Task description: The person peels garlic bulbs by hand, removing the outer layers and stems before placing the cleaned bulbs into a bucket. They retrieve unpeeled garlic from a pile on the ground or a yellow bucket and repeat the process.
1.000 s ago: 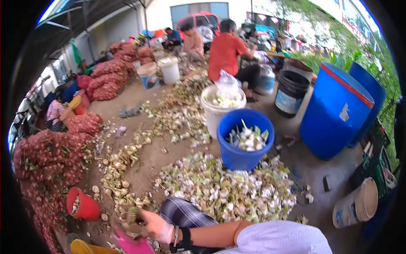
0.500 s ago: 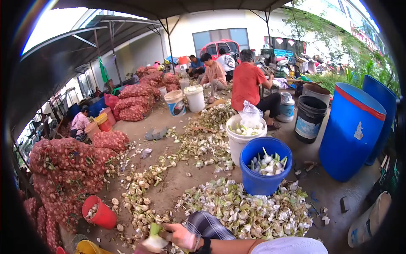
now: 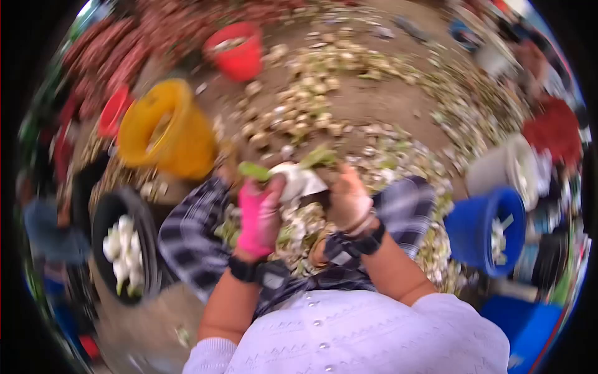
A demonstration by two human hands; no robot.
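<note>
Both hands grip one white bulb (image 3: 298, 181) with green stalk at frame centre: left hand (image 3: 258, 215) (pink-gloved) closed beneath it, right hand (image 3: 349, 199) clasping its side; yellow bucket (image 3: 163, 128) upper left, blue bucket (image 3: 483, 230) right

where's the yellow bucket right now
The yellow bucket sits upper left in the head view, on the ground beyond the pink-gloved left hand, with the red bucket farther off.

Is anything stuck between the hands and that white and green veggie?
No, nothing visible. The left hand, in a pink glove, and the right hand both touch the white bulb directly above the lap. The picture is blurred, so the exact grip is unclear.
</note>
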